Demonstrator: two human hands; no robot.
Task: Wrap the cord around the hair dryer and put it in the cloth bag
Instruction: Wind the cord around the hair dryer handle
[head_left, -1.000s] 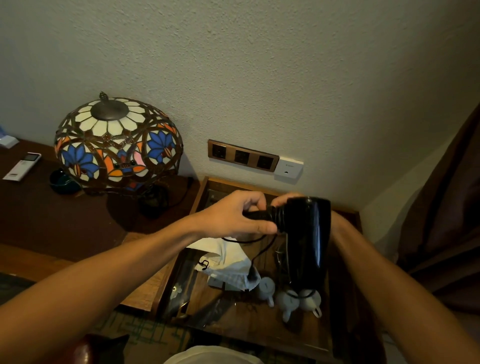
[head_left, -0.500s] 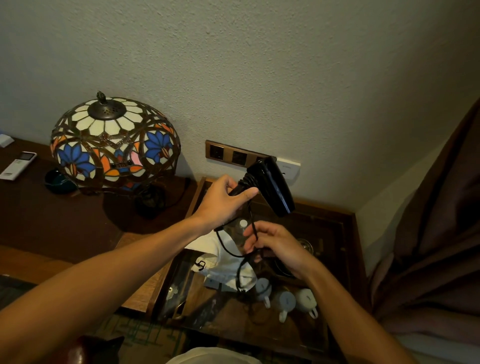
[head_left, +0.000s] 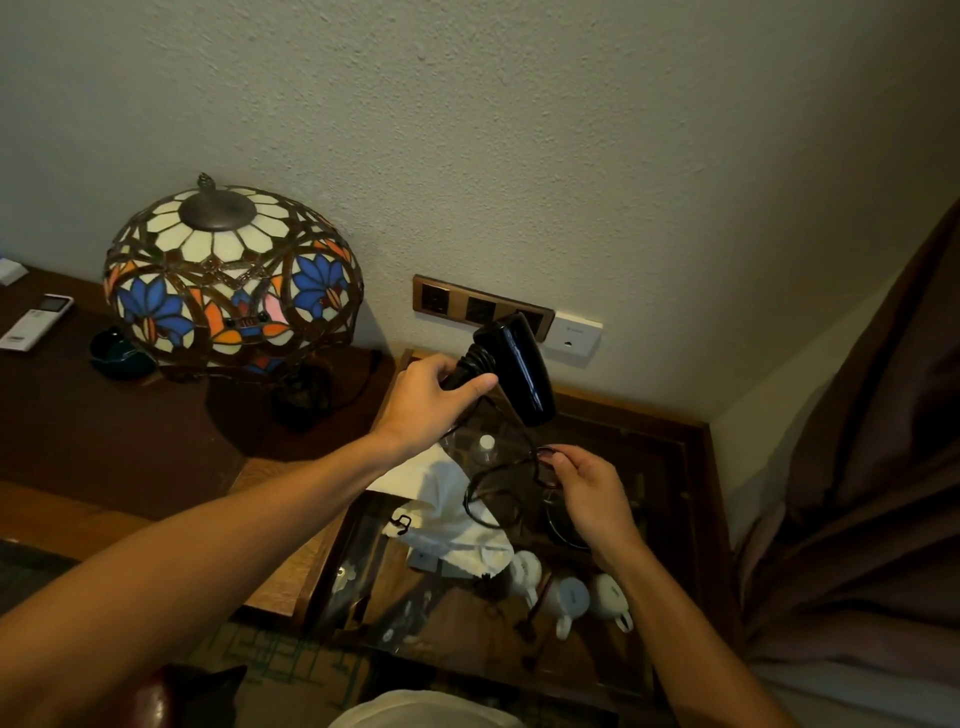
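A rough plastered wall (head_left: 519, 130) stands behind a dark wooden table (head_left: 130, 441), with a brown curtain (head_left: 857, 493) hanging at the right. Beside the table sits a lower wooden table with a glass top (head_left: 649, 452). On the dark table stands a stained-glass lamp (head_left: 231, 280) with blue and orange flowers; a white remote (head_left: 35, 322) and a small dark dish (head_left: 120, 353) lie to its left. A brown socket strip (head_left: 483, 307) and a white wall plate (head_left: 575, 335) are fixed to the wall above the glass top. The left hand (head_left: 436, 400) is raised over the far edge of the glass top, its fingers curled round the ribbed handle end of the black hair dryer (head_left: 514, 374), whose body tilts down to the right in front of the socket strip. The black cord (head_left: 493, 493) hangs from the handle in loose loops above the glass. The right hand (head_left: 587, 493), lower and to the right, pinches the cord between its thumb and fingers (head_left: 563, 460). The white cloth bag (head_left: 447, 514) lies crumpled on the glass top, below the left wrist and just beside the hanging cord loops. Three white cups (head_left: 571, 597) show near the front, apparently under the glass.
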